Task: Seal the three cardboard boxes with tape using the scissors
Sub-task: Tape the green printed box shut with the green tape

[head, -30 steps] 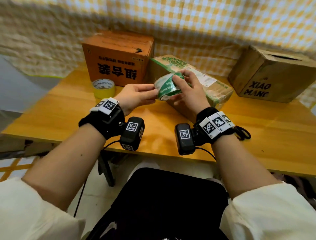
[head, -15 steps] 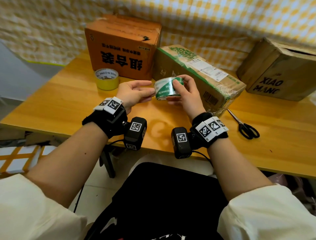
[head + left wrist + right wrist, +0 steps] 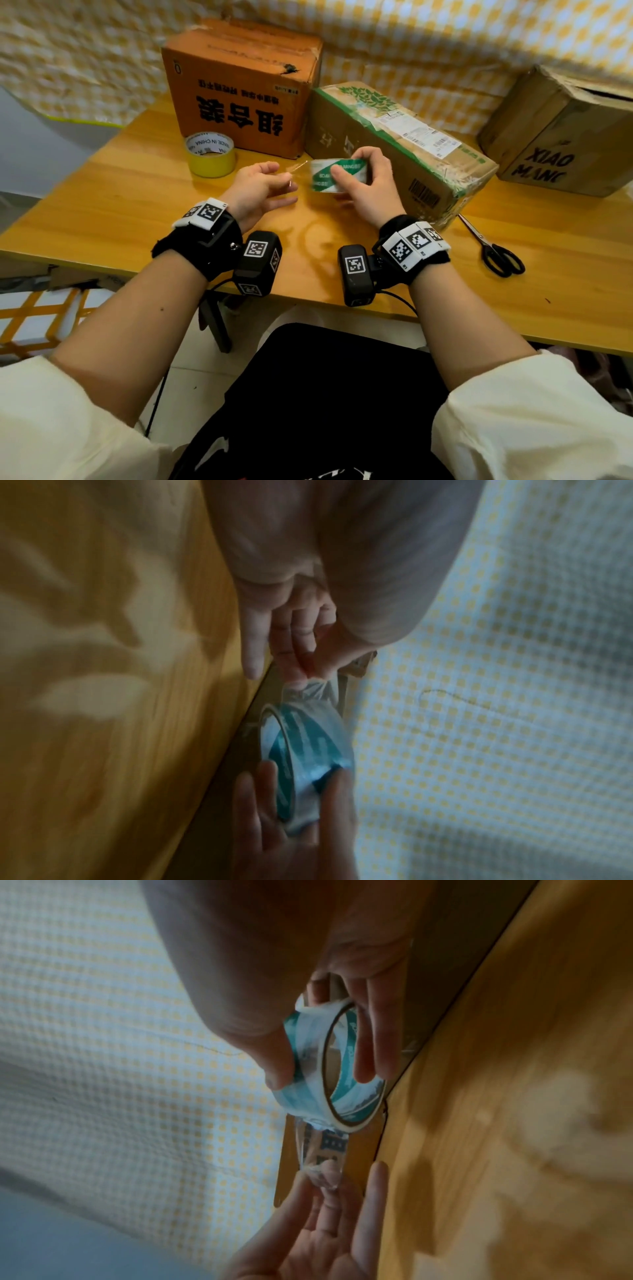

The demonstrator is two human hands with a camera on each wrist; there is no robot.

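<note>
Both hands are busy: right hand (image 3: 368, 192) grips the green tape roll (image 3: 337, 174), left hand (image 3: 255, 192) pinches its free end (image 3: 294, 169). All 3 boxes look untaped; scissors (image 3: 493, 248) lie untouched.

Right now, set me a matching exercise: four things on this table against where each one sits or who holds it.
Things:
1. green tape roll
2. yellow tape roll
3. scissors
4. pulled tape end

States:
A. pinched by the left hand
B. lying flat, right of the long box
C. gripped by the right hand
D. standing by the orange box

Pairs: 1-C, 2-D, 3-B, 4-A
</note>
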